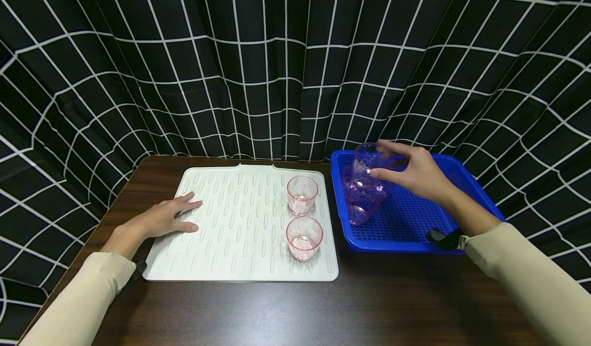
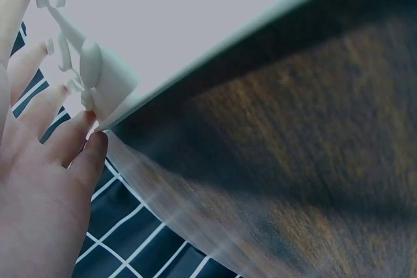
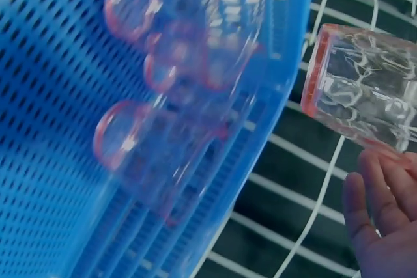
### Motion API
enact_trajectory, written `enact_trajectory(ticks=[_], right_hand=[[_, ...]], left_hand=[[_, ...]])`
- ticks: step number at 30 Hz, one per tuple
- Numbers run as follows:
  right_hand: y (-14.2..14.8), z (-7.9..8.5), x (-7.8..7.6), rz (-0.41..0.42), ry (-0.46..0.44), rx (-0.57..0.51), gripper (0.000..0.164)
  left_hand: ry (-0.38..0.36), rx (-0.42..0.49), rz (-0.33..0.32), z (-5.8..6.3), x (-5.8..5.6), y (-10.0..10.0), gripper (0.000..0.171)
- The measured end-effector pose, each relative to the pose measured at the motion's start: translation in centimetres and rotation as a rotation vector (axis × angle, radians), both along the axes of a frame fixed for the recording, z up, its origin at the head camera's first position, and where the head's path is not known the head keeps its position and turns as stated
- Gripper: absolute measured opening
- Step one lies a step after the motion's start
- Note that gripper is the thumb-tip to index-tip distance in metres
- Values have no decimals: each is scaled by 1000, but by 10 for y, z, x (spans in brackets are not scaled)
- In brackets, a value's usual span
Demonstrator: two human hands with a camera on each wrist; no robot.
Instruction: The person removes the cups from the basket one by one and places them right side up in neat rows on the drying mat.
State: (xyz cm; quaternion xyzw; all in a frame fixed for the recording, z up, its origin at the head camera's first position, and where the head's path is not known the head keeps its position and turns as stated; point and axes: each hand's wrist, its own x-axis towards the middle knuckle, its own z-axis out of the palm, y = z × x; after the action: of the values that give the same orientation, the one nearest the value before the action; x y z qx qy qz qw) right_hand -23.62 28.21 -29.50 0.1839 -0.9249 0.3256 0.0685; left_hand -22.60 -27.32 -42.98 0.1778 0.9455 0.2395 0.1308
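My right hand [image 1: 417, 174] pinches a clear pink drinking glass [image 1: 367, 167] between thumb and fingers, over the back left of a blue plastic basket [image 1: 415, 218]. In the right wrist view the pink glass [image 3: 368, 86] lies sideways in that view, its pink rim to the left. Below it, several more pink glasses [image 3: 172, 161] lie on their sides along the basket wall. On the left, my left hand [image 1: 159, 218] rests at the left edge of a white ridged tray [image 1: 240, 218], fingers spread. Two pink glasses, one at the back [image 1: 302, 195] and one nearer [image 1: 303, 238], stand on the tray's right side.
The tray and basket sit side by side on a dark wooden table [image 1: 258, 310], a narrow gap between them. A black curtain with a white grid [image 1: 258, 69] hangs behind and around the table.
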Motion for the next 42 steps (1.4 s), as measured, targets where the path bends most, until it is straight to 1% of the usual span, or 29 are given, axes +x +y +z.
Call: enact_trajectory(ticks=[4,9,17,21,25,29,36,42], right_hand=[[-15,0,1,29,14,-29,72],[-36,1,2,85,35,-63,72],[-73,-1,8,189,18,-83,74],[-91,0,11,241,24,-99,75],[-107,-2,14,275,25,-106,73],[-122,-7,16,308,18,-107,74],[-145,-18,18,397,11,-132,73],[-164,-30,23,459,-36,-76,75]], left_hand=[[1,1,1,2,1,1,77],[8,2,-2,3,1,1,77],[4,-10,-4,2,1,1,78],[2,-15,3,1,1,1,78],[-3,-23,9,2,1,1,79],[-4,-30,7,3,1,2,80],[-6,-50,2,3,1,3,80],[4,-57,-3,4,1,4,79]])
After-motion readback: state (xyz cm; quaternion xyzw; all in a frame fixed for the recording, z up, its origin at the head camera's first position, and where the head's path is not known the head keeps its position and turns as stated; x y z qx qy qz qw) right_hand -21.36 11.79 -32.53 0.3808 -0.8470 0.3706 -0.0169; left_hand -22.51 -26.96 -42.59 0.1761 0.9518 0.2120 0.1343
